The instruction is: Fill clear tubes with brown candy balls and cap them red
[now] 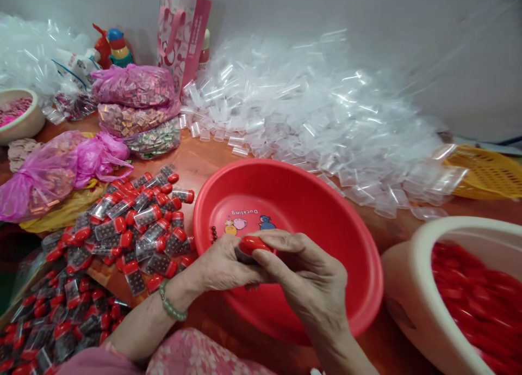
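Note:
My left hand (pixel 222 263), with a green bead bracelet (pixel 172 304) at its wrist, is closed around a small, dark-looking clear case (pixel 244 257) that its fingers mostly hide. With thumb and fingers, my right hand (pixel 312 280) grips a glossy red cap (pixel 255 245) at the end of that case. Whether the cap is fully seated cannot be made out. Both hands are over a red basin (pixel 326 222) with a duckling print inside. A few small brown beads (pixel 214 233) lie in the basin, left of my hands.
Red-capped clear cases (pixel 149 217) with dark beads are heaped at left. A cream tub (pixel 424 239) of red caps (pixel 477 299) stands at right. Clear plastic sleeves (pixel 293 108) pile along the wall near a yellow basket (pixel 485 171). Pink bags (pixel 134 86) and a gift box (pixel 183 37) stand behind.

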The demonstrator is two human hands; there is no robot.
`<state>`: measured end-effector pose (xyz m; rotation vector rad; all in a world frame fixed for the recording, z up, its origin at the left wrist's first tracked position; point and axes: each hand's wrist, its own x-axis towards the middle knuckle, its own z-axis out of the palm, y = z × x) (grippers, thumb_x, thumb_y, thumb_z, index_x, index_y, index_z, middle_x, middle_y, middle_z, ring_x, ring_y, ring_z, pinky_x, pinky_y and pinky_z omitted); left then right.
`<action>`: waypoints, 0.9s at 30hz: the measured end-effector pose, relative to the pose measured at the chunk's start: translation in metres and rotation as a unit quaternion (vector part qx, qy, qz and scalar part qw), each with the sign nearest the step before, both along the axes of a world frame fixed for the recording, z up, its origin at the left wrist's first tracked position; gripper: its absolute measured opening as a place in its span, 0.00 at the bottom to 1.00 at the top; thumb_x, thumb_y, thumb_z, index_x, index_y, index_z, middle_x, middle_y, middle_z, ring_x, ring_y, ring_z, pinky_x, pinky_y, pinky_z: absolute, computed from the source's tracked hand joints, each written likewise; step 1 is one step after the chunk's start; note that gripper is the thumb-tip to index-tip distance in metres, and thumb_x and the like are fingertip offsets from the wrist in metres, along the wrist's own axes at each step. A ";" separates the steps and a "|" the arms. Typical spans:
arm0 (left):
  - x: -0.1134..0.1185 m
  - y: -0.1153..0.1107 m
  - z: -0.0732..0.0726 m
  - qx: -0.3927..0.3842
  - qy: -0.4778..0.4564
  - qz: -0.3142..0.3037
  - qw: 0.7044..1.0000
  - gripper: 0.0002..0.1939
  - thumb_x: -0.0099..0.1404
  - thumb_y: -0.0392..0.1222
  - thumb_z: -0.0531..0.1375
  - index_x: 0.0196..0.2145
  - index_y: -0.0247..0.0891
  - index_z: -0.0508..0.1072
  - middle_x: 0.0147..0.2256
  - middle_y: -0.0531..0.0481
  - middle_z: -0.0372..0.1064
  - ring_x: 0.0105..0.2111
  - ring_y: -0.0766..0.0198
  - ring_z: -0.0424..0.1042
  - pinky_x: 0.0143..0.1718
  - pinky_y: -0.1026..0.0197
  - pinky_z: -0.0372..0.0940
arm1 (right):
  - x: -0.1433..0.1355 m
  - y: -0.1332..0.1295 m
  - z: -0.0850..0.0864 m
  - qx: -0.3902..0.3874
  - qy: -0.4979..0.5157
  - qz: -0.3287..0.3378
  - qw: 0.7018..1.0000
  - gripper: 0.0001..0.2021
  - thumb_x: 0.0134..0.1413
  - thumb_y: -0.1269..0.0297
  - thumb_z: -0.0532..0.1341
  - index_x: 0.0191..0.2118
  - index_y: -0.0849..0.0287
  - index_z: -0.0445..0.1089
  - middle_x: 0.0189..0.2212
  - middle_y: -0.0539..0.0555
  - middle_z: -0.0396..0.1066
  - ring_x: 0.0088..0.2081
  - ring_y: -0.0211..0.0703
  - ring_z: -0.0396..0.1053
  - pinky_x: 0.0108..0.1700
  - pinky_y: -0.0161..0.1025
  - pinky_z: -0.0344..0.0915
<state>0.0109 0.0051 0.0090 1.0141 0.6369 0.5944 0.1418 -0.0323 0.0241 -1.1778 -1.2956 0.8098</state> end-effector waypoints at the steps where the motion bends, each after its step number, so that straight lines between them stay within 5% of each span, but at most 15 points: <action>1: 0.000 0.001 0.000 -0.007 0.004 -0.009 1.000 0.18 0.50 0.48 0.71 0.20 0.34 0.69 0.15 0.58 0.59 0.17 0.74 0.59 0.20 0.68 0.56 | 0.002 0.000 -0.001 0.005 -0.021 0.010 1.000 0.08 0.52 0.72 0.67 0.36 0.50 0.75 0.33 0.48 0.76 0.35 0.38 0.75 0.40 0.35 0.74; 5: 0.000 0.005 0.002 -0.064 -0.032 -0.037 0.997 0.22 0.46 0.53 0.73 0.22 0.34 0.69 0.17 0.58 0.62 0.17 0.74 0.62 0.21 0.68 0.58 | 0.015 0.004 0.004 0.096 -0.184 0.092 0.974 0.11 0.60 0.67 0.62 0.48 0.51 0.69 0.40 0.53 0.74 0.40 0.44 0.74 0.41 0.42 0.74; 9: 0.000 0.008 0.005 -0.113 -0.080 -0.039 0.990 0.22 0.44 0.52 0.74 0.24 0.33 0.71 0.19 0.57 0.66 0.19 0.73 0.64 0.22 0.69 0.59 | 0.022 0.010 0.017 0.189 -0.426 0.124 0.876 0.32 0.57 0.41 0.59 0.54 0.65 0.60 0.42 0.66 0.72 0.42 0.55 0.72 0.40 0.49 0.72; 11: 0.001 0.008 0.004 -0.142 -0.076 -0.040 0.986 0.23 0.42 0.53 0.74 0.25 0.32 0.72 0.19 0.54 0.67 0.19 0.71 0.66 0.23 0.67 0.60 | 0.022 0.012 0.022 0.209 -0.515 0.120 0.823 0.30 0.60 0.44 0.55 0.54 0.70 0.59 0.40 0.68 0.71 0.41 0.57 0.71 0.39 0.51 0.70; 14: 0.005 0.005 0.002 -0.203 -0.058 -0.002 0.977 0.25 0.36 0.51 0.76 0.23 0.31 0.72 0.18 0.54 0.67 0.19 0.70 0.66 0.23 0.67 0.60 | 0.020 0.015 0.022 0.233 -0.586 0.095 0.770 0.22 0.56 0.62 0.54 0.51 0.74 0.60 0.38 0.68 0.70 0.39 0.57 0.69 0.40 0.52 0.67; 18: 0.009 0.000 0.004 -0.213 -0.055 0.009 0.976 0.25 0.35 0.51 0.76 0.20 0.31 0.70 0.17 0.54 0.65 0.19 0.72 0.63 0.25 0.67 0.60 | 0.018 0.018 0.015 0.270 -0.571 0.087 0.771 0.20 0.48 0.67 0.55 0.48 0.72 0.61 0.33 0.65 0.68 0.34 0.54 0.65 0.37 0.49 0.64; 27: 0.001 0.002 0.006 -0.214 -0.116 -0.004 0.970 0.22 0.38 0.51 0.74 0.19 0.31 0.70 0.16 0.54 0.64 0.19 0.73 0.62 0.24 0.68 0.58 | 0.025 0.029 0.015 0.315 -0.558 0.109 0.760 0.17 0.54 0.65 0.56 0.48 0.68 0.60 0.27 0.59 0.67 0.30 0.49 0.60 0.35 0.45 0.61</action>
